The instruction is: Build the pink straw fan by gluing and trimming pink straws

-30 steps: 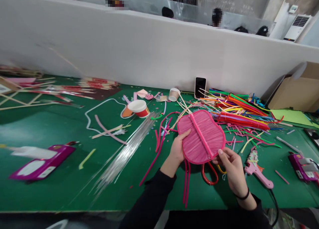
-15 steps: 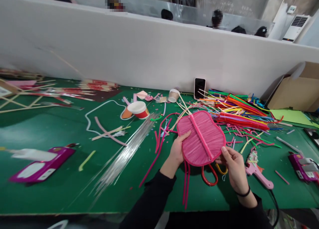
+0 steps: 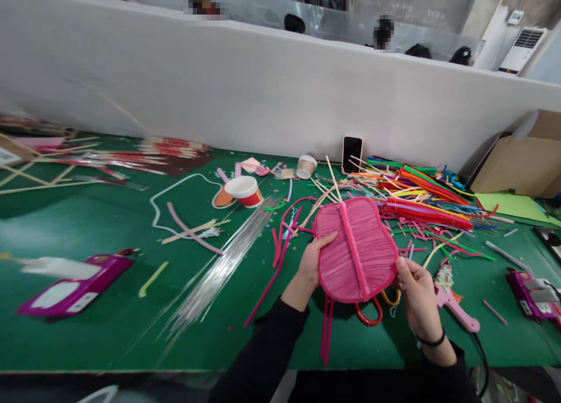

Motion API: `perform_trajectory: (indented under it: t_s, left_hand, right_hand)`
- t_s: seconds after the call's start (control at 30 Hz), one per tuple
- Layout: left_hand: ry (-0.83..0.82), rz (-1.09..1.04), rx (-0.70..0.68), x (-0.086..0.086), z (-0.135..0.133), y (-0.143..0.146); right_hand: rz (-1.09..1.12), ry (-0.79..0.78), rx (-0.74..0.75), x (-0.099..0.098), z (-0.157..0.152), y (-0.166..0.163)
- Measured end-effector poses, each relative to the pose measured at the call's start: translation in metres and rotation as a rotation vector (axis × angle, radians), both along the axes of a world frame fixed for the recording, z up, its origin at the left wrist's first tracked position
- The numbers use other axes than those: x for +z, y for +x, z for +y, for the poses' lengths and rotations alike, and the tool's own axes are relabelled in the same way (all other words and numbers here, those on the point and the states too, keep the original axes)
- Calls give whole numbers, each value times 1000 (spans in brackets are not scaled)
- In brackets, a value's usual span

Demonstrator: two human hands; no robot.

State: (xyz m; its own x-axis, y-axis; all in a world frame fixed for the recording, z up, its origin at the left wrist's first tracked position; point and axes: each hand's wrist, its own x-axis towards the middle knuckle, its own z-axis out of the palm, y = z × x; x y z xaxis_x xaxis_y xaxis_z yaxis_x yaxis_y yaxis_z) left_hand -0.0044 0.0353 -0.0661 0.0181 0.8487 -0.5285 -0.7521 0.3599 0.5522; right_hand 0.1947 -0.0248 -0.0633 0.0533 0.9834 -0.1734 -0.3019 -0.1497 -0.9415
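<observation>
Between my two hands is a pink fan (image 3: 335, 245) with a wavy outline, a fuzzy pink strip down its middle and a thin pale stick out of its top. My left hand (image 3: 310, 263) grips its left edge, thumb on the front. The lower right edge is pinched by my right hand (image 3: 416, 289); the fingers behind are hidden. Below the fan lie pink pipe cleaners (image 3: 326, 339) and red-handled scissors (image 3: 370, 318), partly covered. A pink glue gun (image 3: 456, 309) rests beside my right wrist.
Coloured pipe cleaners (image 3: 429, 201) are heaped at the back right, near a propped phone (image 3: 352, 156). Clear thin rods (image 3: 223, 268), a paper cup (image 3: 245, 191) and a purple power strip (image 3: 81, 283) lie leftward. A cardboard box (image 3: 517, 157) stands far right.
The fan has turned a little, its central strip now steeper, and its lower edge has dropped slightly. Both hands have kept hold of it; my right hand has shifted a little rightward.
</observation>
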Motion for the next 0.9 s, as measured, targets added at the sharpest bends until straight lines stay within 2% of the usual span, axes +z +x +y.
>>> perform_trajectory:
  t_s: [0.27,0.57,0.73,0.9]
  left_hand:
    - [16,15,-18,-1,-1,1]
    - [19,56,-51,5,-2,-4]
    - [71,71,-115,3,-4,-3]
    - [107,115,-111,0,-5,-3]
  right_hand:
    - [-36,-61,-68,-2,0,0]
    - [-81,-133,40,3,-4,9]
    - [-129,-84,57,7,-4,14]
    - [-206,-60,79,7,-4,15]
